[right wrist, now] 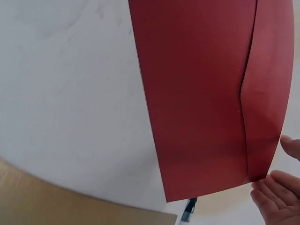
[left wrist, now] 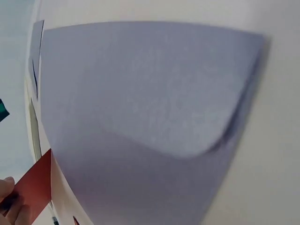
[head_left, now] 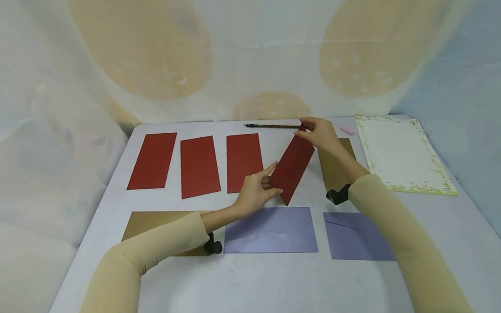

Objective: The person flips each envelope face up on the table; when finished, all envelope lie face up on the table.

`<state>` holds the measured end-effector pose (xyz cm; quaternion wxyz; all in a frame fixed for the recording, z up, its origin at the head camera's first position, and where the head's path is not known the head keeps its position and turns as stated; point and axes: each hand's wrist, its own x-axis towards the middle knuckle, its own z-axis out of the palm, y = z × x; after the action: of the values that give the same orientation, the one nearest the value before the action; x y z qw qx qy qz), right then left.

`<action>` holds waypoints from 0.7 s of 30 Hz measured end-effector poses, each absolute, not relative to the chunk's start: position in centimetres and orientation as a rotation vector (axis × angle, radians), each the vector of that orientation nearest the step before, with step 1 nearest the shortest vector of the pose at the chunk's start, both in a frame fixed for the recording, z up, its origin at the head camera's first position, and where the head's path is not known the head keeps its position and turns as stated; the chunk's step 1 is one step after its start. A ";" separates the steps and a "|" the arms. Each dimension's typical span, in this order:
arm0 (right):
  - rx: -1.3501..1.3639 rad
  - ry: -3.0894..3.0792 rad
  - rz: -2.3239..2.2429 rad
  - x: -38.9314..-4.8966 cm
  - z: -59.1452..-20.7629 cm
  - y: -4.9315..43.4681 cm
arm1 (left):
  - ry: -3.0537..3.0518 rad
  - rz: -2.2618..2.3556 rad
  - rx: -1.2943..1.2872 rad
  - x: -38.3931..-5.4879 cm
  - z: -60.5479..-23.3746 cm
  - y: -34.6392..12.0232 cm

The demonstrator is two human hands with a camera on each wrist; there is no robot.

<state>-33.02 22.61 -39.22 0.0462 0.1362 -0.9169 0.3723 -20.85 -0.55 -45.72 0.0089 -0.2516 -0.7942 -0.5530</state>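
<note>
In the head view a red envelope (head_left: 293, 166) is tilted, its top leaning right, held up between both hands. My right hand (head_left: 320, 134) pinches its upper end between thumb and fingers. At its lower left corner my left hand (head_left: 252, 194) grips the edge, thumb low and index finger stretched upward along the side. The right wrist view shows the face of the red envelope (right wrist: 201, 108) with a long flap seam, and fingers near one corner. Just below the left hand lies a lavender envelope (head_left: 271, 233); its flap edge lifts slightly in the left wrist view.
Several more red envelopes (head_left: 200, 168) lie in a row at the left. Gold envelopes (head_left: 331, 164) lie under each forearm, and another lavender envelope (head_left: 357, 238) is at right. Behind are a brush (head_left: 270, 125), a pink eraser-like block (head_left: 347, 130) and bordered paper (head_left: 403, 153).
</note>
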 end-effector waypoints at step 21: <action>0.806 -3.111 0.866 -25.5 -42.7 23.3 | -2.417 -1.691 -0.683 -21.7 -46.2 -1.7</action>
<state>-25.48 23.32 -42.70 -0.0931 0.2410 -0.9306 0.2592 -21.73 -1.75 -46.22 0.0569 -0.2251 -0.7971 -0.5575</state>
